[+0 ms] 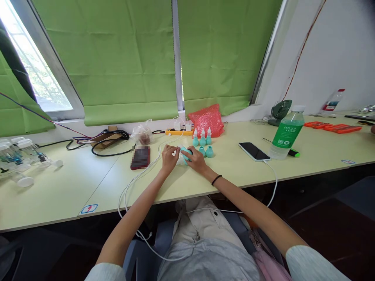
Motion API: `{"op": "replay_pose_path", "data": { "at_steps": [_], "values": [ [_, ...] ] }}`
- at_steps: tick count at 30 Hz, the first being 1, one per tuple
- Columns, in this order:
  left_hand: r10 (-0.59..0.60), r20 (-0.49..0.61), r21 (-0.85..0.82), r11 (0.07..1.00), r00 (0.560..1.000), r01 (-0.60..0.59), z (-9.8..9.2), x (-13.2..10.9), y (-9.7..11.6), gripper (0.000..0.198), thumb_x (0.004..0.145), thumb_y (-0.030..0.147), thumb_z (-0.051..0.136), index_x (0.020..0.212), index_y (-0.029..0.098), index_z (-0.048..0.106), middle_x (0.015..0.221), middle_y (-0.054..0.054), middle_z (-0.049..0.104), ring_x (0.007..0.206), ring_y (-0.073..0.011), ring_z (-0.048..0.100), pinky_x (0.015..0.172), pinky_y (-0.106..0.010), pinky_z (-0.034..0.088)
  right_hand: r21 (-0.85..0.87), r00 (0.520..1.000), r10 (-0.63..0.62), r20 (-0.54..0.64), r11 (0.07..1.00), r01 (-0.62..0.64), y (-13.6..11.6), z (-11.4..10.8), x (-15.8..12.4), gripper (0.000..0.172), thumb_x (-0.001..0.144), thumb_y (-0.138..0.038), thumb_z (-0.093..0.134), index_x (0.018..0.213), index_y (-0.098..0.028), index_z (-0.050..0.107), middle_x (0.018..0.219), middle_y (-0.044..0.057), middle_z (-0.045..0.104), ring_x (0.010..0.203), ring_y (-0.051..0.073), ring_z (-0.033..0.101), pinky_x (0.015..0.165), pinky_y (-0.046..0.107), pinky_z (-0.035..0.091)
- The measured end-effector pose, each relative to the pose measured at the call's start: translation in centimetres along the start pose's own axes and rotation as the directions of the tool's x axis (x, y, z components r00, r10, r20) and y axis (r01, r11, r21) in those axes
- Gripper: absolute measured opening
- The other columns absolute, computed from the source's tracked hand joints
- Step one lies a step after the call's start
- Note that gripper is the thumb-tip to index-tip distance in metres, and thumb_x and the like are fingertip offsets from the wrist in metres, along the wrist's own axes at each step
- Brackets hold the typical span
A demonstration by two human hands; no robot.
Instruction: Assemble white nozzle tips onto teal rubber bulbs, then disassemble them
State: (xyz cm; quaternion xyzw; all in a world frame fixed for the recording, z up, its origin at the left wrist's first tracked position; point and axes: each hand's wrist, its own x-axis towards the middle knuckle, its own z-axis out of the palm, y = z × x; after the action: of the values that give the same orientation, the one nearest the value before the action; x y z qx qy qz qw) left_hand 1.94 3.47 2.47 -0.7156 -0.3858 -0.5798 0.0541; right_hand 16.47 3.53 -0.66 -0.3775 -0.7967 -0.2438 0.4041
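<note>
A teal rubber squeeze bulb [186, 153] is in my right hand [197, 160], whose fingers wrap round it. Close against the bulb's left end, my left hand [170, 159] is closed in a pinch; whatever sits between its fingertips is too small to make out. Some clear pieces [181, 160] lie on the table between and below my hands, partly covered by them. Just beyond my right hand stand two bare teal bulbs with open necks [209, 152]. Behind these, three upright teal bulbs [202, 141] carry pale pointed tips.
Left of my hands lie a dark red phone [140, 157] and white cables [140, 174]. A pink bubble-wrap bag [207, 120] and an orange power strip [172, 132] are behind. To the right are a white phone [254, 151], a water bottle [287, 134] and a small fan [280, 112].
</note>
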Motion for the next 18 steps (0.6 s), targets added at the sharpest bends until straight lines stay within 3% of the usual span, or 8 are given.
{"op": "replay_pose_path", "data": {
  "at_steps": [11, 18],
  "values": [
    [-0.047, 0.008, -0.015, 0.999, 0.999, 0.047, -0.29, 0.19, 0.56, 0.013, 0.072, 0.024, 0.053, 0.064, 0.019, 0.062, 0.059, -0.002, 0.06, 0.06, -0.0165, 0.049, 0.058, -0.03, 0.039, 0.04, 1.0, -0.015, -0.016, 0.999, 0.016, -0.05, -0.11, 0.04, 0.043, 0.069, -0.006, 0.048, 0.106, -0.026, 0.053, 0.095, 0.006, 0.043, 0.081, 0.016, 0.046, 0.067, 0.025, 0.041],
    [-0.071, -0.016, -0.072, 0.995, 0.997, 0.07, -0.51, 0.96, 0.79, 0.009, 0.069, 0.022, 0.056, 0.06, 0.018, 0.056, 0.06, -0.001, 0.058, 0.06, -0.0144, 0.049, 0.055, -0.026, 0.039, 0.078, 0.997, 0.044, -0.062, 0.996, -0.04, -0.08, 0.07, 0.19, 0.037, 0.071, -0.009, 0.048, 0.105, -0.023, 0.053, 0.094, 0.006, 0.043, 0.081, 0.016, 0.047, 0.065, 0.025, 0.042]
  ]
}}
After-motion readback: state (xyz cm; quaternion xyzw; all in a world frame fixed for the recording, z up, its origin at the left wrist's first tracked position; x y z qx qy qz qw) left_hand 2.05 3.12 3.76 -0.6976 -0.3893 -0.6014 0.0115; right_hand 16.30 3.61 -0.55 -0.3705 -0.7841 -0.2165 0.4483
